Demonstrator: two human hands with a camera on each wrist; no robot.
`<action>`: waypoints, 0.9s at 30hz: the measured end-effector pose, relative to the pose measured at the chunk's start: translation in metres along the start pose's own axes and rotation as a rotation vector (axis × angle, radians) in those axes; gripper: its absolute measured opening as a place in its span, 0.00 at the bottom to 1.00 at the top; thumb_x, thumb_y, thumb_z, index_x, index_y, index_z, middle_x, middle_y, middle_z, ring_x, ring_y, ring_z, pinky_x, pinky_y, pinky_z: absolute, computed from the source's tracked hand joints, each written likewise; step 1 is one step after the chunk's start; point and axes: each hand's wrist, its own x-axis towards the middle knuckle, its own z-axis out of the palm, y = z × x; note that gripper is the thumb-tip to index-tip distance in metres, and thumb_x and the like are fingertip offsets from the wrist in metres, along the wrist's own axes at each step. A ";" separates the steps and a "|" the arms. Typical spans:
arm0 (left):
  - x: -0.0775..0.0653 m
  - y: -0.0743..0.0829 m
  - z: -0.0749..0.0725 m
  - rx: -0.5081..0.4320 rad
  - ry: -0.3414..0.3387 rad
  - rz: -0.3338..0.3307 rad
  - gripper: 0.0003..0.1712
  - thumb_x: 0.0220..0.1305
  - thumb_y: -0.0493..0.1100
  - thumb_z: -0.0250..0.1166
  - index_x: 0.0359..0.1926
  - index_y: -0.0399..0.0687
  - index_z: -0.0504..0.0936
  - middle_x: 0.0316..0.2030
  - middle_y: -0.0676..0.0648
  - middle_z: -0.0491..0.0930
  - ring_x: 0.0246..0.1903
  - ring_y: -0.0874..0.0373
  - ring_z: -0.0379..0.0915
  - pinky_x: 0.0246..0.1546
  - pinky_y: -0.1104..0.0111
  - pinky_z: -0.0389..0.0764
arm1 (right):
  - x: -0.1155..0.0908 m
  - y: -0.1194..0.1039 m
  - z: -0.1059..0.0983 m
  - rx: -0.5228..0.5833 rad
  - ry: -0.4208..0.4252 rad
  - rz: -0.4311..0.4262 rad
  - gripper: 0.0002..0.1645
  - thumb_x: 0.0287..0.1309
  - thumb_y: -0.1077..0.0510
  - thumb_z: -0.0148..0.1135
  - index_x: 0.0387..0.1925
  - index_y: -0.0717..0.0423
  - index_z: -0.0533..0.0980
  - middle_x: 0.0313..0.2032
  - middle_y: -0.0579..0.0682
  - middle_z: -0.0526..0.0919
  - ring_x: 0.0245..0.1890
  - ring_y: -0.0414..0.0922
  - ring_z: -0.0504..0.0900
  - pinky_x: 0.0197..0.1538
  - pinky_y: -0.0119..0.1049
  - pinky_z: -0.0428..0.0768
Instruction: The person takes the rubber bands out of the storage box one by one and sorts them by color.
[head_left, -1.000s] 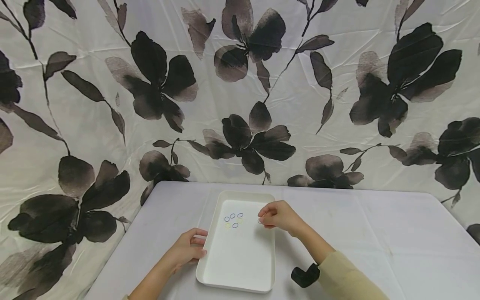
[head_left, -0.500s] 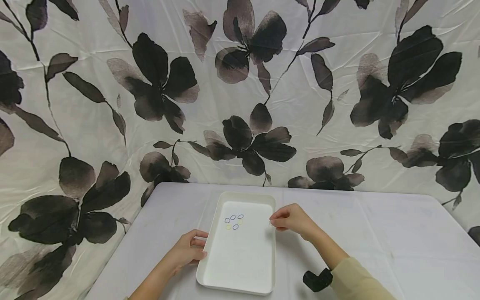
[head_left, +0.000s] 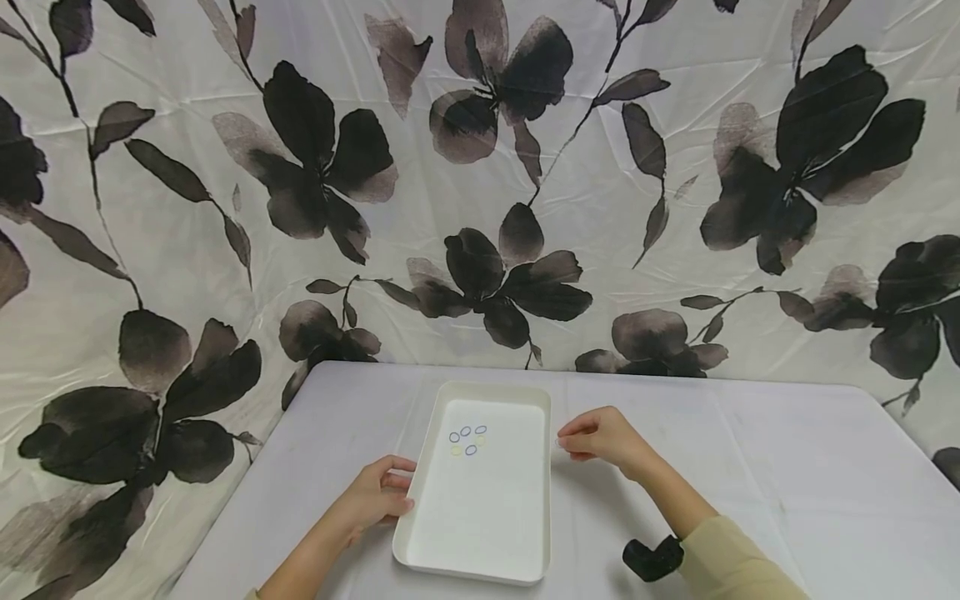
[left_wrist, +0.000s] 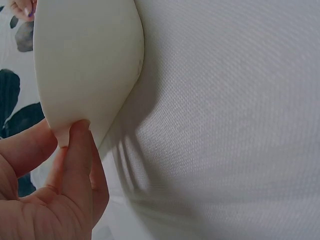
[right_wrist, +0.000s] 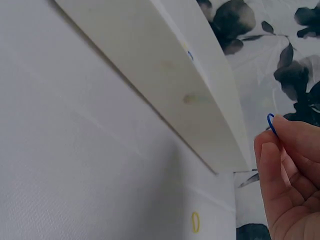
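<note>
A white rectangular tray (head_left: pixel 472 525) rests on the table, tilt not clear. My left hand (head_left: pixel 371 496) pinches its left rim between thumb and fingers, plain in the left wrist view. My right hand (head_left: pixel 603 435) is just outside the tray's right wall, above the table. Between its thumb and index fingertips it pinches a thin blue rubber band (right_wrist: pixel 269 121). Inside the tray, towards the far end, lie several blue rubber bands (head_left: pixel 476 451) and a few pale yellow rubber bands (head_left: pixel 455 455), grouped closely.
A yellow rubber band (right_wrist: pixel 193 222) lies on the white cloth beyond the tray wall in the right wrist view. A black strap-like object (head_left: pixel 652 560) is at the right wrist. A floral curtain (head_left: pixel 637 208) hangs behind the table.
My right hand, pinching the band, has moved right from over the tray to outside its right wall. My left hand stays on the rim; the bands in the tray have not moved.
</note>
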 end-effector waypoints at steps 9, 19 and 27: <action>0.000 0.001 -0.001 -0.007 -0.009 0.002 0.31 0.48 0.21 0.63 0.56 0.30 0.67 0.41 0.36 0.73 0.34 0.50 0.76 0.33 0.59 0.82 | -0.008 0.011 -0.012 -0.003 -0.006 -0.002 0.15 0.51 0.62 0.66 0.37 0.72 0.79 0.30 0.56 0.84 0.27 0.43 0.82 0.34 0.37 0.82; -0.001 0.000 -0.002 0.004 -0.013 -0.004 0.32 0.48 0.22 0.63 0.56 0.30 0.66 0.41 0.35 0.74 0.34 0.49 0.76 0.33 0.59 0.82 | -0.014 0.033 -0.015 0.025 -0.017 0.035 0.14 0.51 0.64 0.66 0.36 0.74 0.79 0.30 0.57 0.84 0.26 0.41 0.80 0.33 0.35 0.82; 0.000 0.000 -0.002 -0.011 -0.016 0.001 0.32 0.48 0.21 0.63 0.57 0.30 0.66 0.41 0.35 0.73 0.34 0.49 0.76 0.34 0.58 0.82 | -0.015 0.049 -0.013 0.015 -0.017 0.045 0.11 0.50 0.65 0.66 0.34 0.73 0.79 0.25 0.53 0.83 0.23 0.40 0.78 0.29 0.32 0.79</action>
